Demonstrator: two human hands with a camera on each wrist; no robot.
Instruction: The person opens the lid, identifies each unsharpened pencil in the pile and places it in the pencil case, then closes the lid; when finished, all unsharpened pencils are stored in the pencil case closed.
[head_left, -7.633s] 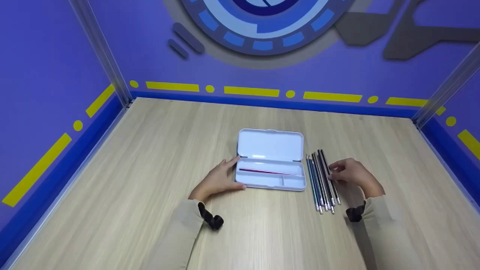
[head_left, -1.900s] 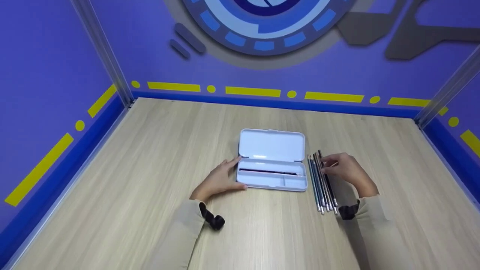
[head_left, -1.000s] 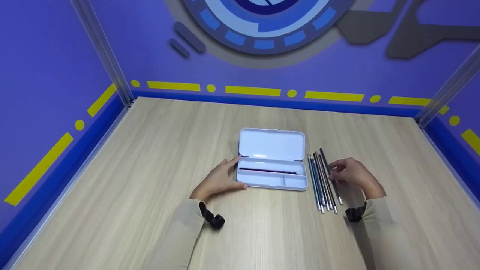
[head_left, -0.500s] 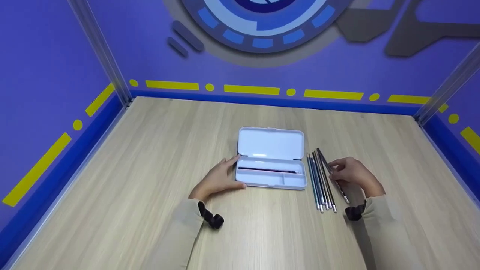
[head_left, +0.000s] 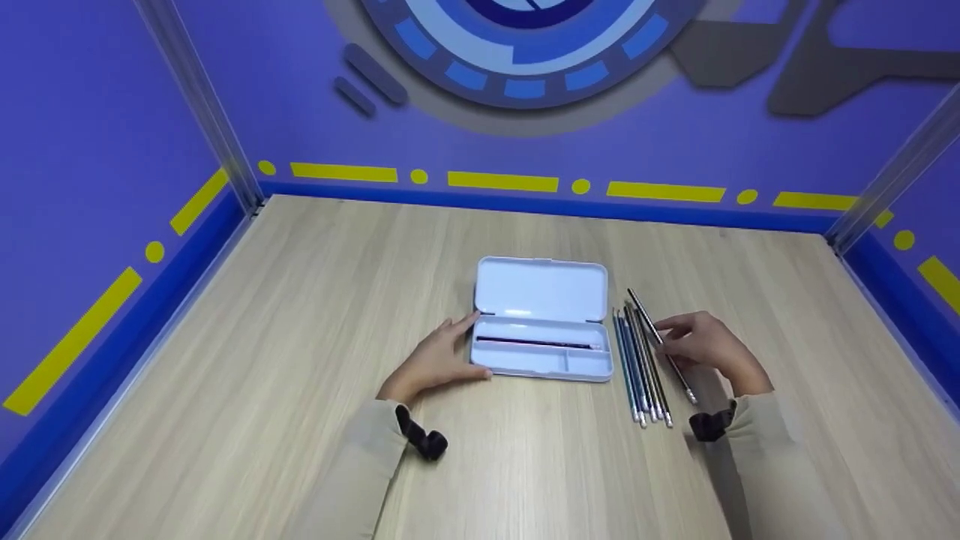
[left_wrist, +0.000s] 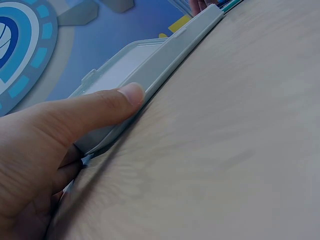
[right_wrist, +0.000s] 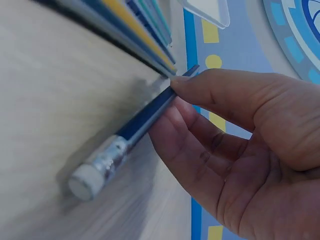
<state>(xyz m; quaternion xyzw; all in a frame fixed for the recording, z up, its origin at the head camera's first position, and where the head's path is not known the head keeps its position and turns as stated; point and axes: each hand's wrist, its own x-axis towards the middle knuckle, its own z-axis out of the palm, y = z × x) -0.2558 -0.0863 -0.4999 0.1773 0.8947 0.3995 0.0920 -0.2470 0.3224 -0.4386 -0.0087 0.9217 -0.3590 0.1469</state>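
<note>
A white pencil case (head_left: 541, 291) lies open on the table, lid folded back. My left hand (head_left: 439, 358) grips its left end, thumb (left_wrist: 132, 94) against the front side wall and the other fingers around the end. In the long compartment rests a dark pencil (head_left: 536, 343) with a white eraser end, a thin reddish line along it. Right of the case, my right hand (head_left: 705, 343) pinches a dark pencil (right_wrist: 150, 111) between thumb and fingers, its white eraser towards me. That pencil slants beside a row of several pencils (head_left: 642, 367).
The wood-grain table (head_left: 337, 285) is bounded by a blue wall (head_left: 510, 201) at the back and by side panels. A low divider (head_left: 567, 361) splits the front part of the case. Black camera bands (head_left: 429, 441) sit on both wrists.
Since the oldest frame a dark pencil has come into the case. Over the last second my right hand has drawn a pencil off the right of the row and slanted it.
</note>
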